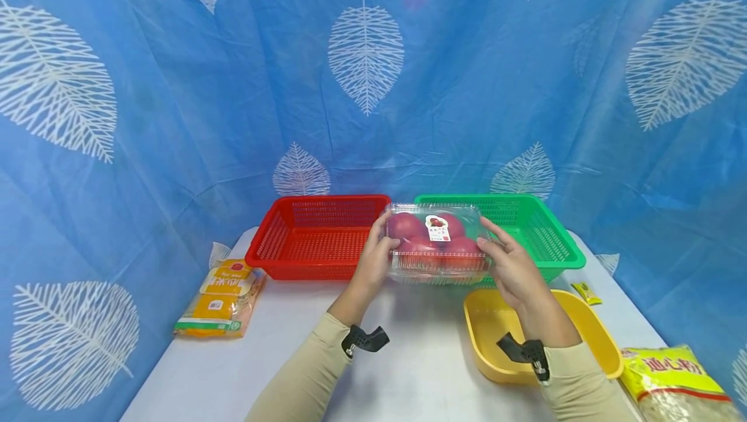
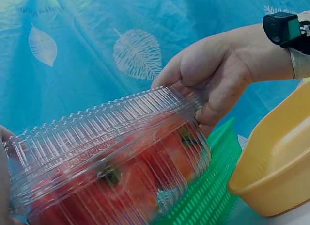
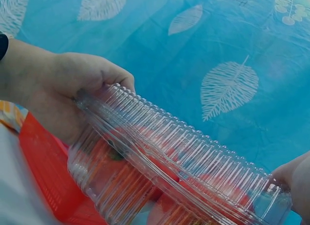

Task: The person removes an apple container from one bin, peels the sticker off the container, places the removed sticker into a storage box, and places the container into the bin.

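Observation:
A clear plastic box of tomatoes (image 1: 436, 240), with a white label on its lid, is held up above the table in front of the two baskets. My left hand (image 1: 373, 255) grips its left end, thumb on the near side. At the opposite end my right hand (image 1: 515, 266) holds the box, also with the thumb toward me. Green stems and red tomatoes (image 2: 140, 162) show through the ribbed wall in the left wrist view. The box (image 3: 193, 152) fills the lower part of the right wrist view, a hand at each end.
Behind the box stand a red basket (image 1: 315, 271) on the left and a green basket (image 1: 554, 240) on the right. A yellow basin (image 1: 484, 344) sits under my right forearm. An orange food bag (image 1: 216, 302), a small yellow packet (image 1: 586, 293) and a yellow bag (image 1: 677, 376) lie around.

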`<state>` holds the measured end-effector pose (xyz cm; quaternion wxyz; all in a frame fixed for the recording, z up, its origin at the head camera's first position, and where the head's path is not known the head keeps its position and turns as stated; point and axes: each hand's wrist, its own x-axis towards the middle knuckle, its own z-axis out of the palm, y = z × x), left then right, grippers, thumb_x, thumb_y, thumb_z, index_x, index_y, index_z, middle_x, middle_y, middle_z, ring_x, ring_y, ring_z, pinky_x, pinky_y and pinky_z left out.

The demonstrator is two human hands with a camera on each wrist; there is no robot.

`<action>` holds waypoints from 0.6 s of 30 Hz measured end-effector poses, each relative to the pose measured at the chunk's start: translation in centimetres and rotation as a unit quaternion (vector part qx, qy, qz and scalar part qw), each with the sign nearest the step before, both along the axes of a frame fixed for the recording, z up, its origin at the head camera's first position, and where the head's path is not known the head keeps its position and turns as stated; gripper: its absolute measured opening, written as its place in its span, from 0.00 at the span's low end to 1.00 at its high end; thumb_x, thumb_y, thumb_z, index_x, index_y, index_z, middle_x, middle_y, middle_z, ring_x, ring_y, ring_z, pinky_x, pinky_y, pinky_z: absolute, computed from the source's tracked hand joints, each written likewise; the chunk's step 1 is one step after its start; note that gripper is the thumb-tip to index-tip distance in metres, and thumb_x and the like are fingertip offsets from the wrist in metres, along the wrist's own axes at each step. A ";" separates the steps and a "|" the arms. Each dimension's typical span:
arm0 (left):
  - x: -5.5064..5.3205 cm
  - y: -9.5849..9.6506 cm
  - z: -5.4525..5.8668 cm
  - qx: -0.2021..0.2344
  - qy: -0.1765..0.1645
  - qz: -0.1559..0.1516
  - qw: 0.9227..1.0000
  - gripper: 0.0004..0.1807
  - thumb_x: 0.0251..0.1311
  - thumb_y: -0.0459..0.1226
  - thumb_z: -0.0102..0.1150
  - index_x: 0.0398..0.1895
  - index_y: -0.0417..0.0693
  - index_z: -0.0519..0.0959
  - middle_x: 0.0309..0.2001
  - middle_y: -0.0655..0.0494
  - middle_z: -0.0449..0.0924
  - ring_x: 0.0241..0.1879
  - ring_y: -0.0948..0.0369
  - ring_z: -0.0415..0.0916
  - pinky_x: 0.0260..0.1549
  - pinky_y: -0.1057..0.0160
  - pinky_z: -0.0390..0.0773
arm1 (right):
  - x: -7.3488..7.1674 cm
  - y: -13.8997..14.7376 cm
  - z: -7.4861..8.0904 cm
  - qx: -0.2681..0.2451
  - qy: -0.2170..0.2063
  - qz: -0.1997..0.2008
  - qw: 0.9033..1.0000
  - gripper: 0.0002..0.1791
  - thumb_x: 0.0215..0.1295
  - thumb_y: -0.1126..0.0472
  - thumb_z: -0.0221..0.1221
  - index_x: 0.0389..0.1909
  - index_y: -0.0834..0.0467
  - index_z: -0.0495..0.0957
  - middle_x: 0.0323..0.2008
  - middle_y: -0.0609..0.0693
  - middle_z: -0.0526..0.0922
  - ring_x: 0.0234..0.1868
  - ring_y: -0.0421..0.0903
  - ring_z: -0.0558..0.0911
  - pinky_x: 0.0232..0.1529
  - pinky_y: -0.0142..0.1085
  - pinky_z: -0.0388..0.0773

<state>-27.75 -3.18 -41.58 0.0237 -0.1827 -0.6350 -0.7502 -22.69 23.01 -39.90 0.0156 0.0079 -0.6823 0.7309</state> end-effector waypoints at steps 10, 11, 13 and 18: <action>0.3 -0.5 0.1 -0.009 -0.007 0.014 1.000 0.38 0.67 0.30 0.48 0.83 0.49 0.59 0.84 0.48 0.49 0.80 0.47 0.46 0.72 0.41 0.58 | 0.4 -0.5 0.1 0.002 -0.008 -0.005 1.000 0.36 0.84 0.55 0.53 0.86 0.44 0.52 0.83 0.59 0.45 0.79 0.63 0.54 0.71 0.57 0.63; 0.4 -0.6 0.1 -0.008 -0.012 0.014 1.000 0.38 0.67 0.31 0.48 0.83 0.50 0.59 0.83 0.48 0.49 0.80 0.47 0.47 0.72 0.41 0.59 | 0.4 -0.6 0.1 0.001 -0.008 -0.004 1.000 0.36 0.84 0.55 0.53 0.86 0.44 0.52 0.83 0.59 0.45 0.79 0.63 0.54 0.72 0.57 0.63; 0.5 -0.6 0.1 -0.007 -0.017 0.012 1.000 0.39 0.67 0.31 0.48 0.83 0.51 0.59 0.83 0.47 0.49 0.79 0.46 0.49 0.71 0.41 0.60 | 0.5 -0.6 0.1 -0.002 -0.008 -0.002 1.000 0.36 0.84 0.56 0.52 0.86 0.44 0.51 0.83 0.59 0.44 0.80 0.62 0.53 0.72 0.57 0.62; 0.7 -0.8 0.0 -0.006 -0.025 0.007 1.000 0.39 0.68 0.31 0.47 0.83 0.53 0.58 0.83 0.48 0.49 0.78 0.46 0.52 0.69 0.41 0.64 | 0.7 -0.8 0.2 -0.011 -0.003 0.007 1.000 0.35 0.85 0.59 0.51 0.86 0.45 0.50 0.84 0.58 0.43 0.81 0.61 0.50 0.73 0.57 0.59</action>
